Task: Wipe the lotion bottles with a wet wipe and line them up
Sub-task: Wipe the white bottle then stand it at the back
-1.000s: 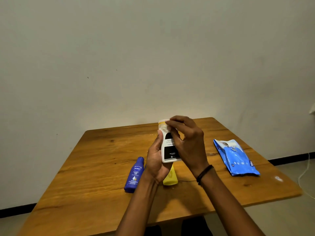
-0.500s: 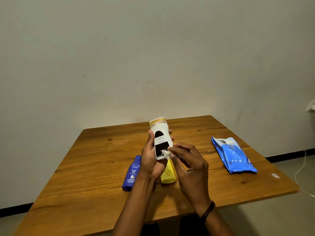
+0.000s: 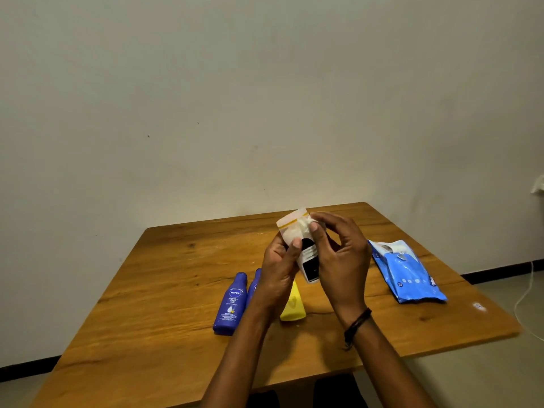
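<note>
While our left hand (image 3: 279, 269) is gripping the white lotion bottle (image 3: 310, 260) around its lower body, thumb lying across the front, we are working a wet wipe (image 3: 304, 228) over its shoulder, just under the yellow-banded cap. Our right hand (image 3: 338, 254) is pinching the bunched wipe between thumb and fingertips and pressing it against the upper part of the white bottle. We are holding the bottle tilted in the air, with the wooden table (image 3: 162, 290) below it.

We are judging this as mid-wipe on one bottle, with the lining-up not yet begun. Below and to the left of the white bottle, a blue bottle (image 3: 232, 301) is lying on its side. A second blue bottle (image 3: 253, 285) is lying just beside that one, half hidden by our left wrist. A yellow bottle (image 3: 293, 307) is lying directly beneath the white bottle, and the blue wipe pack (image 3: 409, 275) is sitting well to the right of it.

To do this step well, we should be turning the white bottle in the left hand while dragging the wipe from cap to base, so every face is getting covered, including the patch under our thumb. The plastic is probably getting slick as it wets, so we should be tightening the left grip rather than squeezing with the wiping fingers.
</note>
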